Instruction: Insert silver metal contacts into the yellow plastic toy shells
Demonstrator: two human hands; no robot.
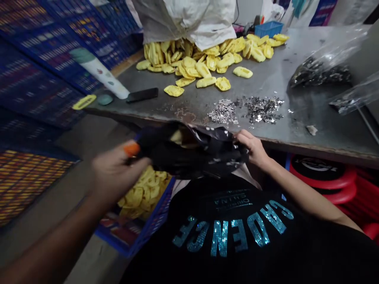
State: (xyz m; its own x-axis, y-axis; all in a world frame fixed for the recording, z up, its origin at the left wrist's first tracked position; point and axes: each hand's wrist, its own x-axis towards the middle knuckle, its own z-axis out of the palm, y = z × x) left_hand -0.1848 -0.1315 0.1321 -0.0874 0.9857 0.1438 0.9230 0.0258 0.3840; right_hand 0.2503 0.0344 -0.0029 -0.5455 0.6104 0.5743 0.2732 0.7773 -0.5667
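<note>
A black cloth [189, 154] with small white marks is stretched between my two hands in front of the table's edge. It gapes at the top, and something pale yellow shows inside; whether it is a bag or an apron I cannot make out. My left hand [118, 165], blurred and with an orange cover on one finger, grips its left end. Fingers of my right hand [250, 146] pinch the right end. Just beyond the cloth, small silvery metal pieces [225, 111] lie heaped on the grey table [177, 110].
Yellow oval plastic pieces [203, 70] spill from a white sack [189, 19] at the back. A white bottle [100, 73] lies near a black phone [142, 95]. Bagged metal pieces [322, 73] sit right. Below left stands a blue crate [133, 244]; red stools [340, 185] are below right.
</note>
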